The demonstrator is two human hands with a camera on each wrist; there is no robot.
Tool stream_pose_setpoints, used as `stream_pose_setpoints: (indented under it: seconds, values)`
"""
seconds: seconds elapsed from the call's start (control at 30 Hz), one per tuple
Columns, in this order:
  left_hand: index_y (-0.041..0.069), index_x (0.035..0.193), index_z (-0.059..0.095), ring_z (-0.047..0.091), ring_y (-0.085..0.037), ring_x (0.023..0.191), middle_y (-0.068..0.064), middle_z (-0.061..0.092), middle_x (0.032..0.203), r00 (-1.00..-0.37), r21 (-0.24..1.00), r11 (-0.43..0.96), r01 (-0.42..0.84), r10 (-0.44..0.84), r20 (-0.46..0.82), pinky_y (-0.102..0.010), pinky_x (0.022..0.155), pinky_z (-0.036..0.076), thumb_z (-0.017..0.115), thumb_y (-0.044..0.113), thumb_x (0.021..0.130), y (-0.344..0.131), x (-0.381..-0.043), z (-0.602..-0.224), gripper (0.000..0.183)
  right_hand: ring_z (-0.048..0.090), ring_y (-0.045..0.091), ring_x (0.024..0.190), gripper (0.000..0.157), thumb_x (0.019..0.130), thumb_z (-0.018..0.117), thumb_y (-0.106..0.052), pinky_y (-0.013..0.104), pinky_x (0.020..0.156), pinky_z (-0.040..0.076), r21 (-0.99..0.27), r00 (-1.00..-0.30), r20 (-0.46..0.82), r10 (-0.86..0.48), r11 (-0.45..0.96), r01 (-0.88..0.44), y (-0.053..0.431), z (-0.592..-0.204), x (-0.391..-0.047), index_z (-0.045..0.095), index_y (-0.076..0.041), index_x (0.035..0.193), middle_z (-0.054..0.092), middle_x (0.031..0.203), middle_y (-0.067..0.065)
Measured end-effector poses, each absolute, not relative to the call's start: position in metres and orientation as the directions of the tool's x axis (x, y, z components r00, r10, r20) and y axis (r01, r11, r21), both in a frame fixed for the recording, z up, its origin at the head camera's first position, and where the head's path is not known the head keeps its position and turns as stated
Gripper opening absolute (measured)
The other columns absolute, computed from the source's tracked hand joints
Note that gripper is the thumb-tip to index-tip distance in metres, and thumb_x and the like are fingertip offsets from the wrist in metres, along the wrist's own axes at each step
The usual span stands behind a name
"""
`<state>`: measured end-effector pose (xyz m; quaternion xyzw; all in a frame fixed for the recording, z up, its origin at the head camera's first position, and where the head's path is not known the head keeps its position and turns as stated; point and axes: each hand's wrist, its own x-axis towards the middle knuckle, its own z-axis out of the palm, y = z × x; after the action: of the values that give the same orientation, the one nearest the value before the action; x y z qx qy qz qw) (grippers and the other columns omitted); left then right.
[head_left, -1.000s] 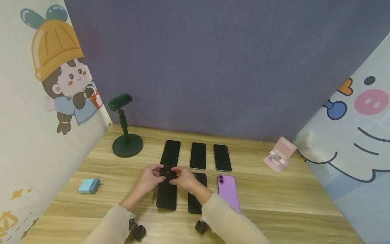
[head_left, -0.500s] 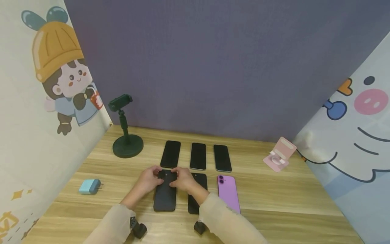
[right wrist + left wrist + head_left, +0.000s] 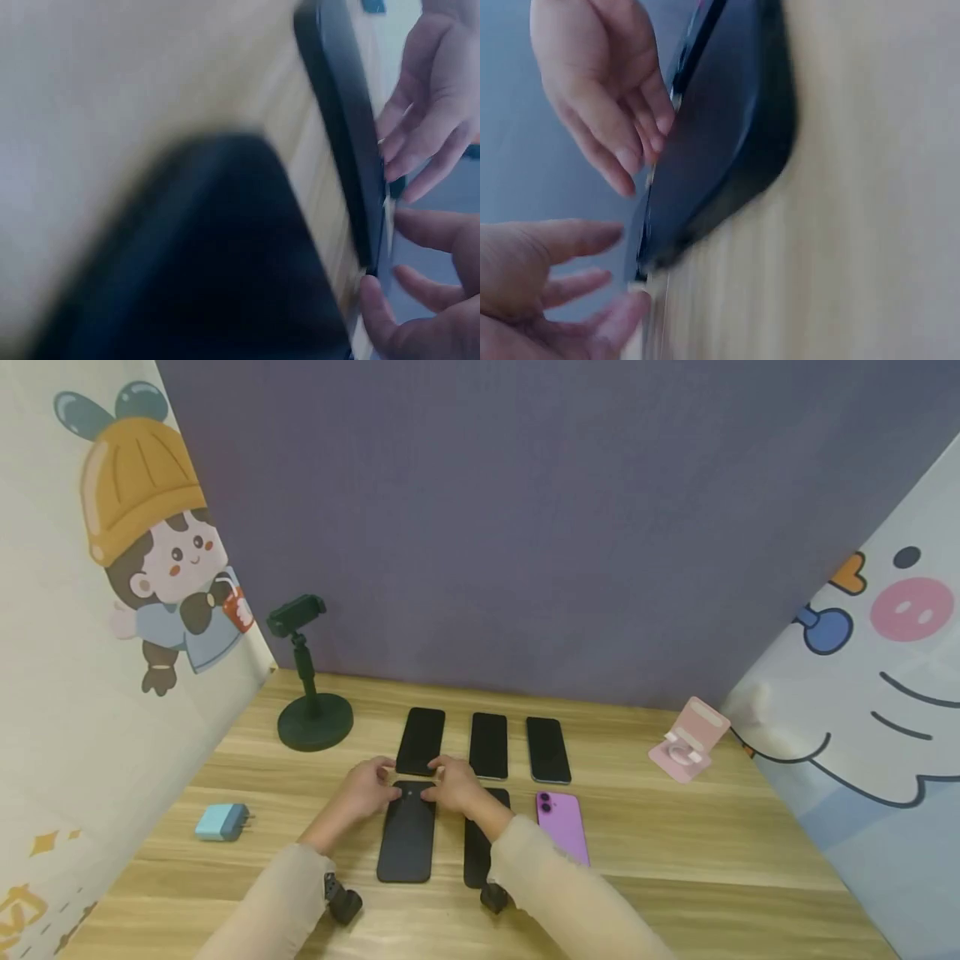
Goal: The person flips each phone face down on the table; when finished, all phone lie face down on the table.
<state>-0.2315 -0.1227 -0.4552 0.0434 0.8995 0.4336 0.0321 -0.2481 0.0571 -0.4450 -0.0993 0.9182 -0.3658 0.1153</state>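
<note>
A black phone (image 3: 407, 839) lies flat at the front left of the phone group. My left hand (image 3: 366, 792) is beside its far left corner, the thumb near the edge and fingers loosely extended. At the far right corner is my right hand (image 3: 456, 787), thumb by the edge. Its index finger overlaps the lower corner of the back-left phone (image 3: 421, 741). Both wrist views show loose fingers with nothing gripped: left hand (image 3: 562, 289), right hand (image 3: 435, 292). Another dark phone (image 3: 477, 852) is partly hidden under my right forearm.
Two more dark phones (image 3: 488, 745) lie in the back row. A purple phone (image 3: 562, 822) is at the front right, partly covered by my sleeve. Around them are a black phone stand (image 3: 313, 720), a blue charger plug (image 3: 220, 822) and a pink folding stand (image 3: 686, 743) on the wooden table (image 3: 697, 852).
The front-left phone, held at its far end and partly covering the back-left phone, has been lowered flat. My fingers have then come off it, moving slightly away.
</note>
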Motion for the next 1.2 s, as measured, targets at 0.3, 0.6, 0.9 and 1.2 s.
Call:
stream_pose_setpoints:
  seconds: [0.3,0.6,0.9,1.2]
  values:
    - [-0.006,0.123,0.058,0.061,-0.037,0.102,-0.023,0.062,0.111,-0.995,0.811,0.582,0.065,0.104,0.005,-0.045,0.082,0.052,0.066,0.005,0.091,-0.126,-0.269,-0.462,0.035,0.061,0.031,0.105,0.042,0.088,0.074,-0.015,0.041,0.084,0.052,-0.747,-0.986,-0.063,-0.154,0.662,-0.056,0.050,-0.451,-0.275,0.062,-0.005,0.126,0.063,0.118,0.018]
    - [-0.008,0.109,0.066,0.063,-0.033,0.094,-0.018,0.067,0.098,-0.997,0.793,0.606,0.063,0.076,0.022,-0.038,0.077,0.053,0.068,-0.005,0.084,-0.123,-0.282,-0.464,0.026,0.062,0.028,0.104,0.035,0.082,0.078,-0.008,0.035,0.083,0.053,-0.791,-0.997,-0.066,-0.031,0.610,0.033,0.040,-0.452,-0.283,0.070,-0.005,0.115,0.067,0.114,0.015]
    - [-0.008,0.112,0.067,0.062,-0.034,0.097,-0.018,0.068,0.100,-0.998,0.793,0.608,0.030,0.062,-0.010,-0.041,0.083,0.052,0.068,-0.003,0.085,-0.122,-0.284,-0.461,0.027,0.061,0.027,0.105,0.034,0.078,0.080,-0.005,0.034,0.083,0.052,-0.798,-0.998,-0.061,0.012,0.600,0.055,0.037,-0.453,-0.287,0.073,-0.008,0.111,0.067,0.113,0.013]
    - [-0.005,0.106,0.069,0.063,-0.031,0.090,-0.016,0.067,0.094,-0.995,0.812,0.578,0.078,0.089,0.032,-0.038,0.077,0.052,0.071,0.002,0.084,-0.124,-0.288,-0.468,0.024,0.061,0.028,0.107,0.039,0.080,0.076,-0.001,0.034,0.081,0.053,-0.887,-0.995,-0.104,0.009,0.452,0.097,0.045,-0.454,-0.288,0.070,-0.006,0.118,0.065,0.117,0.015]
